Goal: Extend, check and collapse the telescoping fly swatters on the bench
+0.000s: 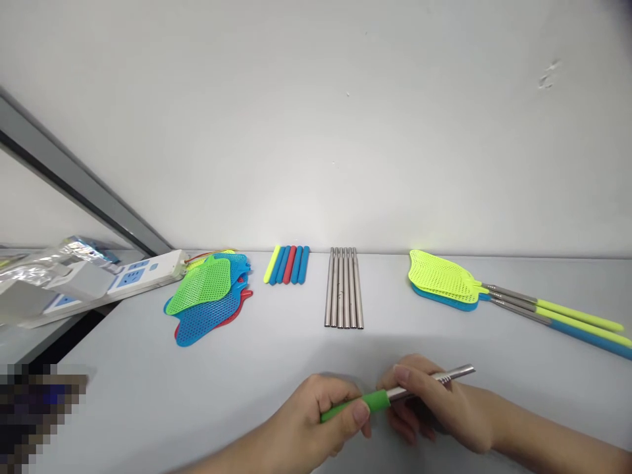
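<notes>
My left hand [328, 418] is closed around a green grip sleeve [379, 401], thumb pressed on its side. One end of a metal tube [459, 373] sits at the sleeve's mouth; how deep it goes in cannot be seen. My right hand [434, 401] pinches that tube between thumb and fingers, its far end pointing up and right. Beyond my hands lie a row of bare metal tubes [344, 289] and a row of yellow, blue and red grip sleeves [287, 264].
Green, blue and red fly swatter heads [202, 289] are piled at the left. Fly swatters with yellow [439, 273] and blue heads lie at the right, handles pointing right. A white power strip [143, 273] and plastic packaging [54, 260] are at the far left. A white wall stands behind.
</notes>
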`<state>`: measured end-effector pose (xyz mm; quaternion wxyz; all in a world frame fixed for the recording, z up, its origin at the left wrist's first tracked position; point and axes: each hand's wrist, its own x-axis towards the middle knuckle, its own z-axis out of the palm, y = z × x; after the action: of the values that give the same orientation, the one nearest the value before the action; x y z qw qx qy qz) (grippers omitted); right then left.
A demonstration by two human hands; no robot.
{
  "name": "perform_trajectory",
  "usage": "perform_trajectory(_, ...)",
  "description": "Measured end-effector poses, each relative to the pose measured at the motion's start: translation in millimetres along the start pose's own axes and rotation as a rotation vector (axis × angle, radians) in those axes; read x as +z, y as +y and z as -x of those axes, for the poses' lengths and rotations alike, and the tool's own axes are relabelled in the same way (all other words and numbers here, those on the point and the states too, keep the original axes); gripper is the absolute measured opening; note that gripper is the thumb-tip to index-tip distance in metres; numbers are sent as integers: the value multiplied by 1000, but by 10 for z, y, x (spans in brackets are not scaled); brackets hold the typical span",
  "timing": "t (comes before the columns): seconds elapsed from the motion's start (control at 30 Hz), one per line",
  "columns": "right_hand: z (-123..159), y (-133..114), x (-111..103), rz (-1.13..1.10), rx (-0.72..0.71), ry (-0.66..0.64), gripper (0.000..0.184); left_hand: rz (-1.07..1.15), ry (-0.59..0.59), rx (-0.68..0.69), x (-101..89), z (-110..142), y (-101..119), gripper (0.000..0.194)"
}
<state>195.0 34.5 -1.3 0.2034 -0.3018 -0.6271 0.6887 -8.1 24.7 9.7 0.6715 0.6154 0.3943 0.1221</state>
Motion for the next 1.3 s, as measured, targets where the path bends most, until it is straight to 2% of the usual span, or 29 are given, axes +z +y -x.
perform_trajectory(0.13, 6, 4, 32, 24, -12, 5, 61, -36, -7, 20, 34, 14, 30, 40)
perform_trajectory(0.43, 42, -14, 53, 70, 98, 78, 61, -110, 4, 53, 57, 13, 51, 44)
perform_trajectory(0.73, -74, 71, 27, -103, 97, 108, 59, 140, -11, -10, 45, -21, 28, 43)
perform_trajectory(0.8, -102, 53, -18, -131, 76, 143, 56, 209, -16, -10, 49, -24, 7, 41)
perform_trajectory(0.9, -117, -17, -152, -105, 32, 261, 40, 219, -8, 12, 15, -19, 8, 39)
perform_trajectory(1.0, -95, -130, -344, -93, -112, 304, 40, 15, 59, 56, -103, -7, 77, 37)
perform_trajectory(1.1, -50, -296, -495, 2, -132, 295, 38, -269, 192, 150, -277, 1, 184, 34)
perform_trajectory(1.17, -24, -418, -527, 173, -105, 350, 36, -431, 220, 215, -383, 9, 243, 32)
perform_trajectory(1.23, -7, -518, -498, 454, -67, 510, 27, -609, 224, 280, -460, 30, 278, 28)
perform_trajectory(1.27, 1, -551, -466, 561, -74, 524, 24, -705, 232, 311, -485, 44, 287, 27)
perform_trajectory(1.3, 9, -571, -426, 639, -81, 476, 23, -803, 243, 344, -502, 61, 290, 26)
